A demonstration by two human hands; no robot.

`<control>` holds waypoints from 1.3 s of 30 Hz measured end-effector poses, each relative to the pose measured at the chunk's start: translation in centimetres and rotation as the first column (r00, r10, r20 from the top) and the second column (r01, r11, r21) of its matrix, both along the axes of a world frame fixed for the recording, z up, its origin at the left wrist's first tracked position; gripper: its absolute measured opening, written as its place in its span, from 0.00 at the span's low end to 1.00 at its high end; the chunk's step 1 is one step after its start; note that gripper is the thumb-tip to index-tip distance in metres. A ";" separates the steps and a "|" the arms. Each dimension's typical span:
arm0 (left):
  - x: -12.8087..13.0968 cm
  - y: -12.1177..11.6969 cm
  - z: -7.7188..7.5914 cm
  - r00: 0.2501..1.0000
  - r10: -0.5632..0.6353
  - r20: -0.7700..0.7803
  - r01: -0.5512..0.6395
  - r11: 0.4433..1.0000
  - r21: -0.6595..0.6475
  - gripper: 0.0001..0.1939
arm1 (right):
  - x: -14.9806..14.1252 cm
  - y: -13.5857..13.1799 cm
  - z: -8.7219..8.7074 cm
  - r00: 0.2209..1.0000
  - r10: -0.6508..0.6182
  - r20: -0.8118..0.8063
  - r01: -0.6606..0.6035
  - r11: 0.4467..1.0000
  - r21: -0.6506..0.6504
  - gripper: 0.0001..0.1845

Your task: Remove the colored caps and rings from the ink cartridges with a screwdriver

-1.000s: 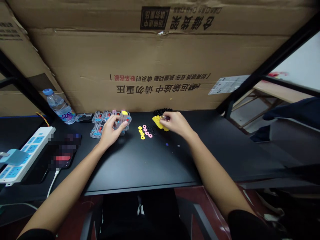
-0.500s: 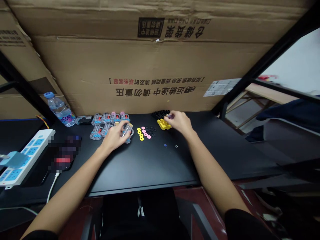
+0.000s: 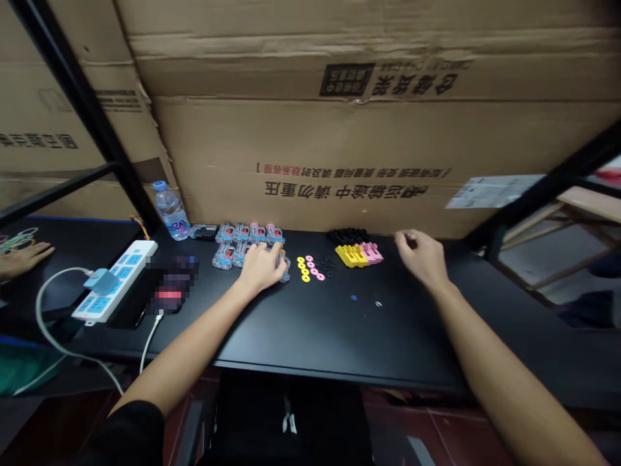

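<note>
My left hand (image 3: 261,267) rests on the black table (image 3: 301,330), fingers curled over a clear plastic part (image 3: 286,270) at the right end of a cluster of clear parts with blue and red insides (image 3: 242,241). My right hand (image 3: 421,256) hovers to the right of a yellow block (image 3: 351,255) and a pink block (image 3: 372,252), fingers pinched together; what they hold, if anything, is hidden. Yellow and pink rings (image 3: 309,266) and small black rings (image 3: 328,265) lie between my hands. Black pieces (image 3: 348,235) sit behind the blocks.
Large cardboard boxes (image 3: 339,129) wall the table's back. A water bottle (image 3: 169,210), a white power strip (image 3: 114,279) with a plug and cable, and a phone on charge stand at left. Another person's hand (image 3: 22,257) rests far left. Two tiny bits (image 3: 366,301) lie mid-table.
The view swung left. My right hand left the yellow block and moved away to the right; a pink block now shows beside it. My left hand lowered the clear part onto the table.
</note>
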State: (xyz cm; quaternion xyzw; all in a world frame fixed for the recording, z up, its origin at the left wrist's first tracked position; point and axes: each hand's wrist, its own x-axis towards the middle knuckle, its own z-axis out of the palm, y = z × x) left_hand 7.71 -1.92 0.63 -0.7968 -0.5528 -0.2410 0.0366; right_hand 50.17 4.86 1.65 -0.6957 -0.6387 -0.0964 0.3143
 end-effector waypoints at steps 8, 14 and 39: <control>-0.7 -1.5 2.3 0.999 -0.049 -0.021 0.048 0.997 -0.058 0.15 | 1.9 1.3 -4.3 0.959 0.274 -0.078 -0.284 0.937 -0.205 0.16; -3.5 -1.6 3.9 0.917 -0.398 0.036 0.400 0.912 -0.087 0.19 | 1.5 1.8 -4.4 0.949 0.275 -0.156 -0.298 0.942 -0.152 0.15; -3.8 -0.8 2.5 0.968 -0.243 0.056 0.246 0.967 -0.065 0.24 | -0.5 0.9 -2.6 0.900 0.116 -0.420 -0.204 0.964 -0.171 0.20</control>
